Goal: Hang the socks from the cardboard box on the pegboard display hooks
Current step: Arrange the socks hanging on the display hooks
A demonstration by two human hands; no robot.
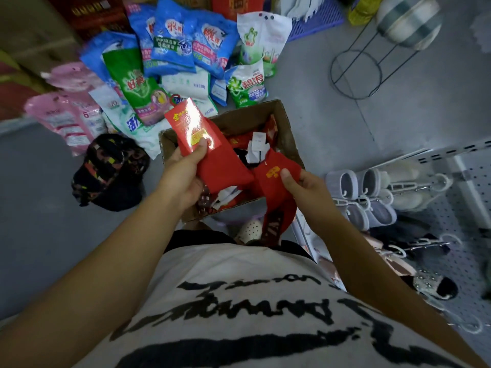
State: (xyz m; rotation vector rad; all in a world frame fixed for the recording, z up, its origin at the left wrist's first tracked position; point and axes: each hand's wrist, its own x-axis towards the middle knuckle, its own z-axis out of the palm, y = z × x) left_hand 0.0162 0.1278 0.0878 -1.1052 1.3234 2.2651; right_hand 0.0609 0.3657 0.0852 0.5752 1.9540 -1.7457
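Head view, steeply downward, close.

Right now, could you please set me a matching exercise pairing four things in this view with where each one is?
Things:
1. carded socks
2. loose sock
3. detergent bags
4. slippers

Places:
A. hanging at the pegboard
B. held in the left hand
C. lying on the floor beyond the box
D. pinched in the right hand

Pairs: 1-B, 2-D, 3-C, 4-A.
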